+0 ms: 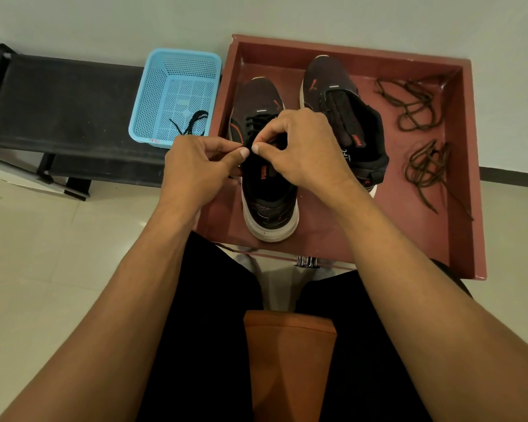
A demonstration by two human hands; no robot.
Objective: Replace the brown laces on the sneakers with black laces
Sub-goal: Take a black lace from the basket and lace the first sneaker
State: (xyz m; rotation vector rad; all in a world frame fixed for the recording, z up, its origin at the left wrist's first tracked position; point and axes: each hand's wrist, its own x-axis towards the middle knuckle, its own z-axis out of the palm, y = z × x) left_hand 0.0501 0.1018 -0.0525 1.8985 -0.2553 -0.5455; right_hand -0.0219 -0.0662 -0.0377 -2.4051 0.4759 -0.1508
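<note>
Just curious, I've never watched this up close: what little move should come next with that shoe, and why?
Probably pull the ends of the black lace snug. Both the left hand and right hand pinch it at the top of the near sneaker, whose lower eyelets already look laced; the far sneaker has no lace yet.

Brown laces (415, 100), maroon tray (464, 166), perforated blue basket (153, 95).
</note>
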